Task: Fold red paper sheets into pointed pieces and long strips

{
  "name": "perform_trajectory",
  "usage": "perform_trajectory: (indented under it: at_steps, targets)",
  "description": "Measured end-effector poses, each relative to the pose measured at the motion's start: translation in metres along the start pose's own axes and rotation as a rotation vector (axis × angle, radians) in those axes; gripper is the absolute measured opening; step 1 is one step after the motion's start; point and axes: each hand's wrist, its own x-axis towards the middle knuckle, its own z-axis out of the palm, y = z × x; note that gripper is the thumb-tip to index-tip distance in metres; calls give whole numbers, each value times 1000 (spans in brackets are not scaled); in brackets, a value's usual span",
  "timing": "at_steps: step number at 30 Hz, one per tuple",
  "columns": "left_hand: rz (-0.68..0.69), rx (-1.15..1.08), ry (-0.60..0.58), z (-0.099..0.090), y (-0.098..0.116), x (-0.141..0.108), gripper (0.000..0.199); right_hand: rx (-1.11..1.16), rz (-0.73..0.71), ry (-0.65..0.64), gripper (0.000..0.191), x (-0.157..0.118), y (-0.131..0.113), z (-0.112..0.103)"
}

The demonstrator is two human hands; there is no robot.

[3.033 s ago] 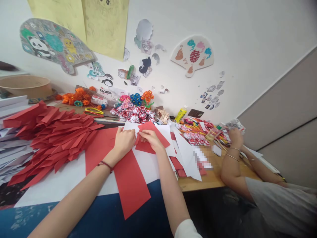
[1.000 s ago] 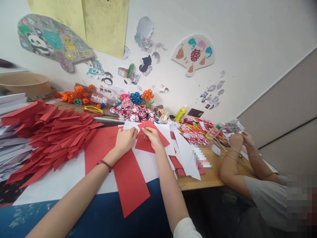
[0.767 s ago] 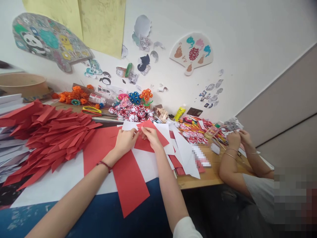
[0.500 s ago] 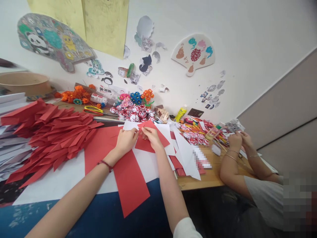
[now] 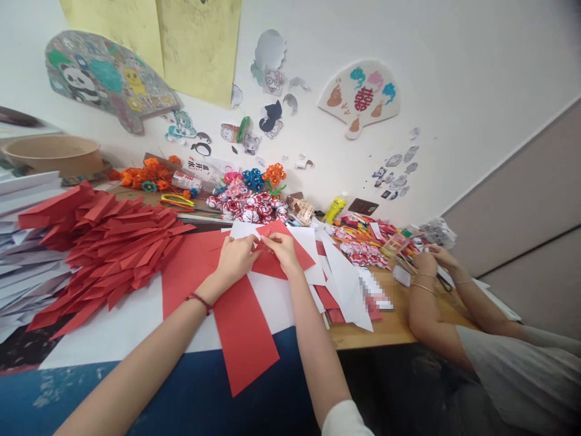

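Observation:
My left hand (image 5: 236,259) has its fingers closed in a pinch, the tips almost meeting those of my right hand (image 5: 280,249). Between the fingertips is a small piece of paper, mostly hidden by the fingers. Behind and below my right hand is a red square sheet (image 5: 300,249). A white sheet (image 5: 242,229) shows just above my left hand. Long red paper (image 5: 247,339) lies under my left wrist and hangs over the table's front edge. To the left is a heap of folded red paper strips (image 5: 122,248).
Folded white strips (image 5: 31,254) lie at the far left, by a round tan basin (image 5: 54,154). Yellow-handled scissors (image 5: 178,200), red-and-white paper flowers (image 5: 256,209) and a yellow bottle (image 5: 334,208) are along the wall. Another person's hands (image 5: 433,259) work at the right.
The view has shifted slightly, so everything sits a little further right. My hands stay together at the same place over the paper, with only small finger movement.

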Motion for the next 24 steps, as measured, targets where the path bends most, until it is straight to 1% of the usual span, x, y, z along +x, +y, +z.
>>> perform_trajectory:
  at_steps: [6,11,14,24]
  targets:
    - [16,-15,35,2,0,1,20,30,-6,4,33,0,-3,0]
    - [0,-125,32,0,-1,2,21,53,27,-15,41,1,0,-1]
    - [5,-170,30,1,-2,3,23,55,17,-36,42,1,3,-2]
    - [21,-187,22,2,-3,2,26,32,34,-46,41,3,3,-3]
